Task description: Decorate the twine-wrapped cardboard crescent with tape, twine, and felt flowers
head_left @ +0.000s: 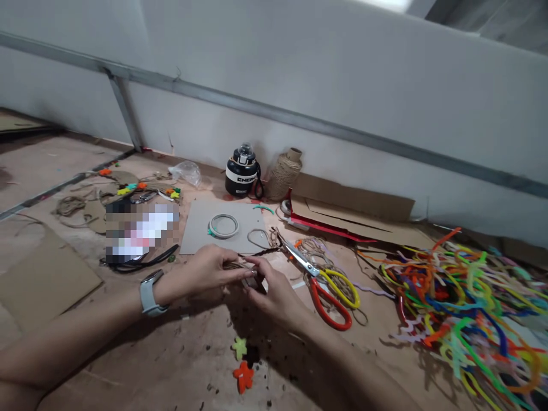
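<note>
Near the middle of the table, my left hand (pixel 205 273) and my right hand (pixel 274 291) meet around a small brown ring-like piece (pixel 235 265), apparently wound with twine. The fingers of both hands close on it, and much of it is hidden behind them. A watch with a pale strap is on my left wrist. Just beyond lies a grey card (pixel 194 225) with a pale round ring (pixel 224 226) on it. Scissors (pixel 319 273) with one red and one yellow handle lie right of my right hand. Yellow-green (pixel 240 347) and orange (pixel 244 377) flower shapes lie nearer me.
A tangled heap of coloured pipe cleaners (pixel 466 314) covers the right side. A black bottle (pixel 241 174), a twine spool (pixel 284 174) and an opened cardboard box (pixel 351 200) stand along the wall. Cardboard (pixel 47 277), a blurred-out item (pixel 143 231) and twine (pixel 72 205) lie left.
</note>
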The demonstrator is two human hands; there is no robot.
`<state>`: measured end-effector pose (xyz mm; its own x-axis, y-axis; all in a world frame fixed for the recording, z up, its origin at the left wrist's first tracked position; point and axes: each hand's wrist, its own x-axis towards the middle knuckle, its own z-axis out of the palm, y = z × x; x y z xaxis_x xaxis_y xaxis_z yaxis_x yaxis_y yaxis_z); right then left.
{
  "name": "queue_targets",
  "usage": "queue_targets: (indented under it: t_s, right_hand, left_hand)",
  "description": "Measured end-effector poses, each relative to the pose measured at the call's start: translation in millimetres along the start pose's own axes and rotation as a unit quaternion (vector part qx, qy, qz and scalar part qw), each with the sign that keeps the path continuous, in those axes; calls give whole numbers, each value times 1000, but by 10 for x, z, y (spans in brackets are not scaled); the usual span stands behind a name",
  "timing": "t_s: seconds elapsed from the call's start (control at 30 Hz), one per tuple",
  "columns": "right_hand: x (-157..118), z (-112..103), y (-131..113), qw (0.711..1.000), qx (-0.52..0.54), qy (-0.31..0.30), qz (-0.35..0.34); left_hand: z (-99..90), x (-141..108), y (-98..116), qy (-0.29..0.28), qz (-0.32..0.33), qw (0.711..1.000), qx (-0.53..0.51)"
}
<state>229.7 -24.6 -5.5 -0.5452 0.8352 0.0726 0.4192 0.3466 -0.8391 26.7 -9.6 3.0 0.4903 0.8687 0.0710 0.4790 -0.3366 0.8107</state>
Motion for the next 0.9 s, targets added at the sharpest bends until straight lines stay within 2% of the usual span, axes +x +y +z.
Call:
queue_targets:
  t_s: [0.07,0.17,0.27,0.33,0.43,0.53,0.6,0.73,0.9]
  right_hand:
    - [31,-19,-41,1000,11,7,7]
    - [74,-58,-78,996,69,41,37]
    - [118,-85,-82,981,162,69,75]
    - [144,-93,-65,972,204,80,89]
    - [163,-97,-21,971,202,88,93]
    - [159,-100,22,977,177,83,89]
    - [157,-101,39,976,183,80,92]
    - [178,-116,29,958,239,93,125]
    - [182,-154,-25,953,256,74,144]
  left_hand:
    - [-18,7,-25,17,7,1000,18]
    - [-10,21,-79,77,5,997,26]
    - [27,39,-115,132,-1,991,-3]
    - [50,51,-125,148,-14,988,-28]
    - [61,73,-134,122,-45,989,-71]
    - [46,92,-142,39,-45,993,-105]
    - [37,95,-138,9,-30,996,-85]
    - [44,79,-121,35,-14,998,-49]
    - [86,63,-142,58,-30,992,-108]
